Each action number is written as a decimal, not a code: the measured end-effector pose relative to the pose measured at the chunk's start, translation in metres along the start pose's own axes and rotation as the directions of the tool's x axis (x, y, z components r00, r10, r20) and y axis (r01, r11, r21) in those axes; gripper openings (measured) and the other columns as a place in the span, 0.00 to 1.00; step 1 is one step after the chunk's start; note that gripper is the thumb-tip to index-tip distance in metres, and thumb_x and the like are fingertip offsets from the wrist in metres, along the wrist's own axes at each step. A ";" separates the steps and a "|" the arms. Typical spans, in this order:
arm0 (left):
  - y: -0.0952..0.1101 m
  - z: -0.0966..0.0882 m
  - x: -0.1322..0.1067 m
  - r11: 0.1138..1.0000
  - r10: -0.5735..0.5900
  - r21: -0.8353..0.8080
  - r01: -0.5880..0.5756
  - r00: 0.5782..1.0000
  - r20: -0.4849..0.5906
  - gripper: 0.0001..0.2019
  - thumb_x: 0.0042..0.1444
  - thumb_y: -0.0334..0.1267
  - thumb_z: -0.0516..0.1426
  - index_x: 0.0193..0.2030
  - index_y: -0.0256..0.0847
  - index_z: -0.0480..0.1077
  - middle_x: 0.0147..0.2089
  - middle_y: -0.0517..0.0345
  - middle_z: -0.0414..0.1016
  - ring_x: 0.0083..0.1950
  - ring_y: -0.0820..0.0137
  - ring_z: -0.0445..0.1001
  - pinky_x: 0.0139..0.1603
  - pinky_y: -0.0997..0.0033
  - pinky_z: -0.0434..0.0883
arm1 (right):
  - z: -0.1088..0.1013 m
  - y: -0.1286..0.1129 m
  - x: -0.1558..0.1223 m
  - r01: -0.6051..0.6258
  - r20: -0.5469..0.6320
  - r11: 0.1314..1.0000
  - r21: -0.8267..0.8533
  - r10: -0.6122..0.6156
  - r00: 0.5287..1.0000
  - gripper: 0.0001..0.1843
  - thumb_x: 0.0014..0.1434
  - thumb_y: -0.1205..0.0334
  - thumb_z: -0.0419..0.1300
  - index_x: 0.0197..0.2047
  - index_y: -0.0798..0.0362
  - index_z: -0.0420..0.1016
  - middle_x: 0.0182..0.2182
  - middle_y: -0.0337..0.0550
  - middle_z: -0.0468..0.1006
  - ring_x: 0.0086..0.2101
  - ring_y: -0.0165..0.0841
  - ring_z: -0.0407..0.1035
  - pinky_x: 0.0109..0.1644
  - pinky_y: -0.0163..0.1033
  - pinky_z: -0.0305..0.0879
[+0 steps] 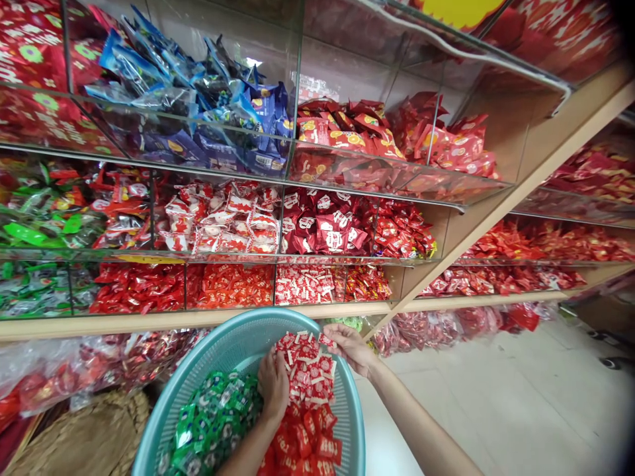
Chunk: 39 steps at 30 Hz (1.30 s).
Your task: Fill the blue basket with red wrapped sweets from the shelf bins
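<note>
A teal plastic basket (233, 340) sits low in front of me, holding green-wrapped candies (213, 413), red-and-white wrapped candies (307, 367) and plain red ones (307, 443). My left hand (274, 383) rests inside the basket, fingers curled against the red-and-white pile. My right hand (353, 348) is at the basket's far right rim, fingers bent around the top of the same pile, touching a candy there.
Tiered shelves with clear dividers (278, 218) hold bins of wrapped sweets: blue packets (198, 86) above, red, white and green ones below. A woven basket (89, 436) lies at lower left. A pale tiled floor (496, 396) opens to the right.
</note>
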<state>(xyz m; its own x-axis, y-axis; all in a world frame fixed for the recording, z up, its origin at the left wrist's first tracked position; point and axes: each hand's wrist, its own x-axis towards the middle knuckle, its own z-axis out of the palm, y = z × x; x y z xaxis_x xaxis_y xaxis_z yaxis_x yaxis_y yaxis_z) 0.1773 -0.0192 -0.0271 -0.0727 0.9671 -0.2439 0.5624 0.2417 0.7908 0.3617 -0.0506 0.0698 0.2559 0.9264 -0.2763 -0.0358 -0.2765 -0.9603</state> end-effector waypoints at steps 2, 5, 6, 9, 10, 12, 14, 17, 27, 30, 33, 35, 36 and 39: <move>0.000 0.000 -0.001 1.000 -0.004 0.004 0.004 1.000 0.002 0.26 0.61 0.48 0.38 0.59 0.37 0.62 0.61 0.45 0.64 0.63 0.59 0.61 0.64 0.59 0.57 | -0.001 0.003 -0.004 0.014 -0.021 1.000 0.010 -0.014 1.000 0.24 0.44 0.45 0.66 0.38 0.53 0.72 0.32 0.41 0.75 0.30 0.31 0.71 0.36 0.39 0.71; 0.000 0.000 -0.001 1.000 -0.001 0.009 0.001 1.000 0.004 0.27 0.61 0.49 0.38 0.59 0.38 0.62 0.61 0.45 0.64 0.63 0.59 0.61 0.64 0.58 0.57 | 0.004 0.006 -0.011 0.160 -0.140 0.969 -0.187 -0.188 0.972 0.19 0.50 0.49 0.63 0.40 0.53 0.71 0.33 0.44 0.74 0.34 0.35 0.70 0.39 0.42 0.70; 0.000 0.000 -0.001 1.000 0.004 0.011 -0.004 1.000 0.005 0.27 0.61 0.48 0.38 0.58 0.37 0.62 0.61 0.45 0.64 0.63 0.59 0.61 0.64 0.58 0.57 | 0.008 0.007 -0.013 0.230 -0.161 0.925 -0.303 -0.288 0.944 0.16 0.53 0.51 0.60 0.40 0.53 0.70 0.35 0.45 0.74 0.37 0.36 0.69 0.42 0.43 0.69; 0.001 -0.001 0.000 1.000 0.021 0.017 -0.021 1.000 0.006 0.27 0.61 0.47 0.38 0.58 0.35 0.62 0.61 0.44 0.65 0.63 0.59 0.61 0.64 0.59 0.56 | 0.020 0.010 -0.021 0.371 -0.055 0.703 -0.606 -0.503 0.863 0.10 0.61 0.60 0.51 0.43 0.51 0.69 0.41 0.47 0.72 0.43 0.36 0.67 0.48 0.43 0.65; 0.000 -0.001 0.001 1.000 0.023 0.020 -0.023 1.000 0.006 0.27 0.60 0.47 0.38 0.58 0.34 0.63 0.61 0.43 0.65 0.63 0.59 0.61 0.64 0.59 0.56 | 0.023 0.012 -0.022 0.387 0.004 0.628 -0.675 -0.521 0.853 0.10 0.62 0.62 0.49 0.44 0.51 0.69 0.41 0.47 0.72 0.43 0.36 0.66 0.49 0.42 0.63; 0.000 -0.001 0.001 0.999 0.026 0.025 -0.026 1.000 0.003 0.27 0.60 0.47 0.39 0.58 0.34 0.63 0.60 0.43 0.66 0.62 0.59 0.62 0.64 0.59 0.57 | 0.029 0.017 -0.025 0.378 0.080 0.503 -0.777 -0.517 0.852 0.12 0.63 0.65 0.46 0.45 0.50 0.69 0.42 0.46 0.72 0.43 0.36 0.66 0.49 0.43 0.62; -0.001 -0.001 0.002 0.999 0.025 0.029 -0.025 1.000 -0.002 0.26 0.60 0.47 0.39 0.57 0.35 0.63 0.59 0.44 0.67 0.62 0.60 0.63 0.63 0.59 0.58 | 0.031 0.020 -0.026 0.353 0.101 0.426 -0.833 -0.509 0.855 0.12 0.63 0.65 0.46 0.45 0.49 0.68 0.42 0.46 0.72 0.43 0.37 0.66 0.48 0.43 0.61; -0.001 0.000 0.003 0.999 0.020 0.036 -0.020 1.000 -0.009 0.26 0.60 0.47 0.39 0.57 0.36 0.64 0.60 0.44 0.67 0.62 0.60 0.63 0.63 0.59 0.59 | 0.027 0.015 -0.024 0.346 0.091 0.414 -0.842 -0.522 0.848 0.10 0.63 0.64 0.48 0.45 0.50 0.68 0.41 0.45 0.73 0.43 0.37 0.66 0.48 0.41 0.61; -0.002 0.002 0.004 0.999 0.007 0.036 -0.008 1.000 0.004 0.25 0.60 0.46 0.39 0.56 0.36 0.64 0.60 0.43 0.66 0.62 0.59 0.63 0.63 0.59 0.58 | 0.010 -0.050 0.054 0.376 0.109 0.424 -0.824 -0.533 0.839 0.15 0.63 0.64 0.47 0.51 0.53 0.66 0.46 0.48 0.69 0.48 0.36 0.63 0.53 0.41 0.58; -0.003 0.001 0.005 1.000 0.012 0.027 -0.012 1.000 0.007 0.25 0.60 0.46 0.39 0.56 0.35 0.64 0.60 0.43 0.66 0.62 0.59 0.62 0.63 0.59 0.58 | 0.018 -0.061 0.091 0.262 0.107 0.394 -0.881 -0.372 0.922 0.24 0.60 0.61 0.53 0.58 0.55 0.59 0.54 0.52 0.63 0.54 0.38 0.58 0.56 0.42 0.55; -0.004 0.001 0.006 0.999 0.028 0.018 -0.028 1.000 0.007 0.25 0.59 0.45 0.40 0.55 0.35 0.64 0.60 0.43 0.66 0.62 0.59 0.62 0.63 0.60 0.58 | 0.030 -0.066 0.118 0.223 0.130 0.374 -0.900 -0.258 0.957 0.39 0.51 0.58 0.63 0.63 0.52 0.53 0.59 0.55 0.57 0.58 0.44 0.54 0.58 0.47 0.53; -0.007 0.003 0.006 1.000 0.024 0.018 -0.024 1.000 0.000 0.25 0.59 0.46 0.40 0.56 0.36 0.64 0.59 0.43 0.67 0.62 0.59 0.63 0.63 0.58 0.59 | 0.037 -0.067 0.130 0.203 0.146 0.360 -0.911 -0.179 0.973 0.48 0.44 0.59 0.68 0.65 0.48 0.50 0.62 0.56 0.52 0.60 0.49 0.49 0.57 0.51 0.53; -0.009 0.004 0.007 1.000 0.020 0.019 -0.020 1.000 -0.002 0.25 0.59 0.46 0.39 0.57 0.36 0.63 0.59 0.44 0.67 0.62 0.59 0.63 0.62 0.58 0.59 | 0.039 -0.067 0.135 0.194 0.153 0.354 -0.915 -0.142 0.978 0.51 0.42 0.59 0.69 0.66 0.46 0.47 0.64 0.56 0.50 0.61 0.52 0.46 0.57 0.52 0.53; -0.015 0.007 0.009 0.998 0.054 0.024 -0.053 0.998 -0.041 0.25 0.59 0.47 0.40 0.56 0.38 0.64 0.58 0.45 0.69 0.60 0.60 0.65 0.61 0.58 0.61 | 0.041 -0.066 0.144 0.195 0.185 0.340 -0.920 -0.062 0.981 0.54 0.41 0.60 0.69 0.67 0.41 0.45 0.66 0.54 0.45 0.63 0.54 0.42 0.58 0.54 0.52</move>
<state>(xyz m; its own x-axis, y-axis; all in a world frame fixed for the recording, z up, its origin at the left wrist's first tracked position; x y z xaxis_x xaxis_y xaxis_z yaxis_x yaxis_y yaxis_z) 0.1742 -0.0151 -0.0450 -0.0756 0.9811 -0.1779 0.5849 0.1881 0.7890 0.3617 0.1117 0.0916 0.0741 0.9730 -0.2188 0.9265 -0.1483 -0.3457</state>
